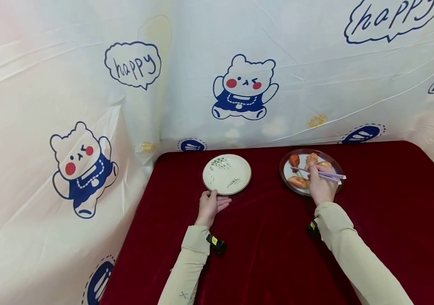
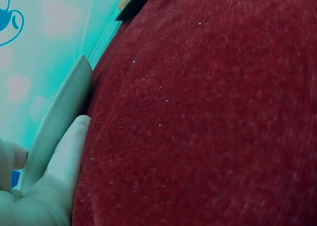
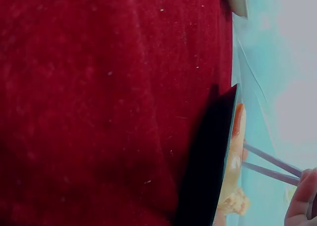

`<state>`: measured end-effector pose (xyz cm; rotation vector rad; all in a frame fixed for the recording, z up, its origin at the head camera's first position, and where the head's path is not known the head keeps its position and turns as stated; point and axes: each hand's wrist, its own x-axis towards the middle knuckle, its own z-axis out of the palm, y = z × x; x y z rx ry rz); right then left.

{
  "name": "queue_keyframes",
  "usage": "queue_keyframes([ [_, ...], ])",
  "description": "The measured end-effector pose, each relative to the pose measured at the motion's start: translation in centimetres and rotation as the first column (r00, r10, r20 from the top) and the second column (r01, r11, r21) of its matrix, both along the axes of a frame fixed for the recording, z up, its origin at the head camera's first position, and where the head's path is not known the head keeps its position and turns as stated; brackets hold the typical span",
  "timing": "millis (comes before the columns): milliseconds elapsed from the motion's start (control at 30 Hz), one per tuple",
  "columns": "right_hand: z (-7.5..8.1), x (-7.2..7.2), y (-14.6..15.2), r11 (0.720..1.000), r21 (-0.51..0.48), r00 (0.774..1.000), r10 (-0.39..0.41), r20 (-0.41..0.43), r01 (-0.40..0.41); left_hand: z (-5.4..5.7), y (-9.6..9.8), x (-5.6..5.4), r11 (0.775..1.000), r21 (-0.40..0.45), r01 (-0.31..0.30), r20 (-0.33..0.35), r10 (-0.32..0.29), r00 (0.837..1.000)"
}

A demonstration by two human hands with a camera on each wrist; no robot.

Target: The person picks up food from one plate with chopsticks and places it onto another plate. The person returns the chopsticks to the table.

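My left hand (image 1: 210, 206) grips the near rim of a cream plate (image 1: 232, 171) with a small painted design. The thumb lies over the rim and the fingers reach underneath. In the left wrist view the plate (image 2: 64, 104) appears edge-on, close over the red cloth. My right hand (image 1: 321, 186) holds a pair of light purple chopsticks (image 1: 333, 175) above a dark-rimmed plate (image 1: 284, 180) of food. Their tips are right at a reddish-brown drumstick-shaped piece (image 1: 294, 160). A lumpy golden piece (image 1: 311, 159) and a golden-brown oval piece (image 1: 298, 182) lie near it.
Dark red cloth (image 1: 262, 237) covers the table, and both plates stand near its far edge. Behind and to the left hangs a pale curtain (image 1: 186, 93) with printed bears. A further golden piece (image 1: 325, 164) lies at the food plate's right side.
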<state>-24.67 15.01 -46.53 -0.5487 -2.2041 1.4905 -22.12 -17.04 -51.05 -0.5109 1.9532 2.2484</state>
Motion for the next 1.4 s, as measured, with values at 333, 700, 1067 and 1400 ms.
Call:
queue_keyframes([
  [333, 0.1, 0.6, -0.1, 0.999, 0.030, 1.000, 0.016, 0.011, -0.017, 0.4, 0.1, 0.3, 1.000, -0.002, 0.006, 0.002, -0.006, 1.000],
  [700, -0.3, 0.6, 0.4, 0.977, -0.211, 0.993, -0.033, -0.110, 0.009, 2.6, 0.3, 1.2, 0.999, 0.006, 0.037, 0.006, -0.037, 0.999],
  [1067, -0.7, 0.9, 0.8, 0.850, -0.526, 0.968, -0.126, -0.217, -0.007, 2.7, 0.4, 1.2, 0.999, 0.009, 0.035, 0.007, -0.035, 0.999],
  [1400, -1.1, 1.3, 0.8, 0.810, -0.585, 0.959, -0.138, -0.246, -0.033, 2.8, 0.4, 1.2, 0.999, 0.004, 0.037, 0.004, -0.037, 0.999],
])
